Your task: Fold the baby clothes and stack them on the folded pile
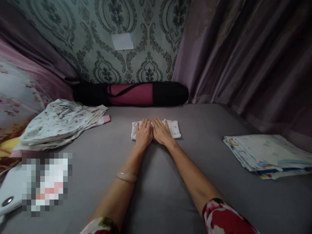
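Both the left hand (144, 134) and right hand (161, 132), as I watch remotely, lie flat and unclenched, side by side, upon a folded printed cloth (174, 129), perhaps a garment.

Camera, one, head-worn by the person (225, 216) before me. Viewpoint: above the forearms (192, 172), facing forward and down across the grey sheet (102, 156). Left hand (144, 134) and right hand (161, 132): near mid-view, well out from the lens. Patterned wall (148, 19): farthest, upper middle, between curtains (234, 58).
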A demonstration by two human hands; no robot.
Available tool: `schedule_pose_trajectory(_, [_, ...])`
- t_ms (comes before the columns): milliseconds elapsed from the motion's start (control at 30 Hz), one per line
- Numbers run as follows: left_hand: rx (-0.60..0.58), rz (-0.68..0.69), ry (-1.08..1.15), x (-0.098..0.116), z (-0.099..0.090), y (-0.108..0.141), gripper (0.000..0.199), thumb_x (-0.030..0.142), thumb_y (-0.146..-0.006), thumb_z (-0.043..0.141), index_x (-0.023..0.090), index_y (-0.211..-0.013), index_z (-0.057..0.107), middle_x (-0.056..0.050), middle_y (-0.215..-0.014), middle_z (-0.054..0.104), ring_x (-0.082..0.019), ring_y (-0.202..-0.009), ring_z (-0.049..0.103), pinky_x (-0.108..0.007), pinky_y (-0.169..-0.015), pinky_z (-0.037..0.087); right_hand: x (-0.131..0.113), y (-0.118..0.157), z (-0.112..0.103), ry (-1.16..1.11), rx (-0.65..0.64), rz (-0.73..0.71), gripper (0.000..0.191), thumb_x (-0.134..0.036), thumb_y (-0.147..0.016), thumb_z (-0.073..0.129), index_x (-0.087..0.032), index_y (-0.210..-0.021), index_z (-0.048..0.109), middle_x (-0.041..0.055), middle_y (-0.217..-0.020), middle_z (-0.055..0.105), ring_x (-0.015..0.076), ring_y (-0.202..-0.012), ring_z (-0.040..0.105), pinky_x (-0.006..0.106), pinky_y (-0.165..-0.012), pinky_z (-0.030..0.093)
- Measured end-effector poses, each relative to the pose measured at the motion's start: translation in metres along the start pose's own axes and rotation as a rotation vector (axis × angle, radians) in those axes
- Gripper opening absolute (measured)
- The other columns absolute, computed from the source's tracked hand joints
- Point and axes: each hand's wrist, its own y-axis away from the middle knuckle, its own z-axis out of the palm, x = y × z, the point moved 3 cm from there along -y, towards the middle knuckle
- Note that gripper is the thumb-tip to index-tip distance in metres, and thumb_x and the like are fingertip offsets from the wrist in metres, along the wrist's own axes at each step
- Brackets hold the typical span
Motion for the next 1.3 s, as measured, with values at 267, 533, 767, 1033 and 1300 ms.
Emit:
schedule_pose_trajectory(267, [-0.266,-0.053,-0.003,-0.009,0.013,0.004,0.051,0.031,-0.100,0.025,0.018,-0.147,0.041,-0.010,-0.156,0.035,-0.025,-0.145,0.031,-0.049,-0.118,0.023,-0.004,0.003,0.019,0.012,-0.044,0.021,0.055,-0.027,-0.098,0.026,-0.009,-0.149,0.038,0.0084,-0.157,0.033,0.0210,-0.146,0.024,0.043,-0.120,0.011])
schedule_pose_trajectory(533, [-0.138,-0.049,-0.030,-0.002,0.000,0.002,0.053,0.033,-0.101,0.021,0.017,-0.147,0.040,-0.010,-0.157,0.034,-0.022,-0.147,0.026,-0.046,-0.120,0.019,0.000,0.002,0.006,0.006,-0.008,0.061,0.055,-0.030,-0.100,0.024,-0.009,-0.150,0.035,0.0093,-0.158,0.030,0.0208,-0.148,0.020,0.044,-0.121,0.007])
schedule_pose_trajectory(767, [-0.275,-0.045,-0.032,-0.004,0.011,0.004,0.055,0.042,-0.101,0.023,0.020,-0.149,0.039,-0.010,-0.158,0.032,-0.027,-0.146,0.029,-0.050,-0.119,0.021,0.012,0.003,0.020,0.014,-0.041,0.165,0.056,-0.033,-0.100,0.024,-0.008,-0.150,0.034,0.0110,-0.157,0.032,0.0245,-0.147,0.021,0.048,-0.119,0.014])
schedule_pose_trajectory(1033, [-0.144,-0.062,-0.089,-0.006,0.000,0.003,0.054,0.039,-0.101,0.022,0.016,-0.146,0.042,-0.011,-0.155,0.037,-0.025,-0.145,0.030,-0.047,-0.120,0.018,0.015,0.003,0.013,0.013,0.003,0.188,0.057,-0.033,-0.100,0.024,-0.007,-0.150,0.035,0.0120,-0.158,0.031,0.0249,-0.147,0.020,0.047,-0.119,0.011])
schedule_pose_trajectory(1300, [-0.232,-0.178,-0.095,-0.019,0.006,0.003,0.058,0.041,-0.100,0.022,0.009,-0.145,0.041,-0.016,-0.154,0.037,-0.029,-0.144,0.031,-0.050,-0.118,0.021,0.022,0.006,0.017,0.024,-0.006,0.276,0.058,-0.033,-0.100,0.024,-0.004,-0.150,0.033,0.0144,-0.158,0.030,0.0265,-0.146,0.023,0.047,-0.119,0.013])
